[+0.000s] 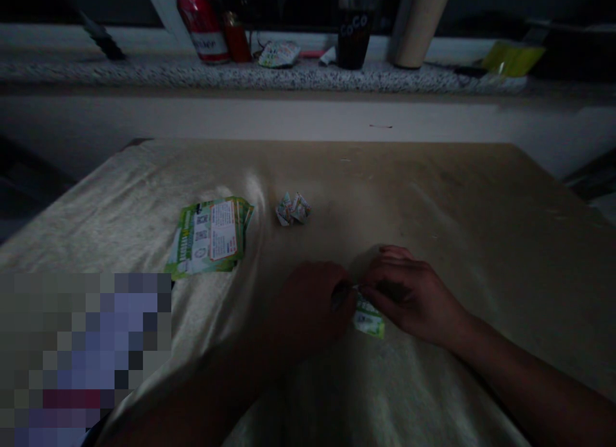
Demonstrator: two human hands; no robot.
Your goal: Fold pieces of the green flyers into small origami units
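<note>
Over the near middle of the table, my left hand [315,299] and my right hand [416,293] come together, with fingers closed in a pinch on a small green-and-white printed paper [369,322]. Its lower end hangs out below the fingertips; the upper part is hidden by my hands. Dim light leaves the left fingers hard to see. Further back lie small folded pieces of printed paper [292,210], touching each other. Left of them is a loose stack of green-and-white printed papers [209,237] with text and square codes.
A pale, shiny cloth covers the table [462,229]. Behind it, a speckled stone sill [298,78] carries a red can [205,30], an orange lighter-like object [237,40], a crumpled wrapper [279,54], a dark cup [353,40], a tan cylinder [421,27] and a yellow packet [513,59].
</note>
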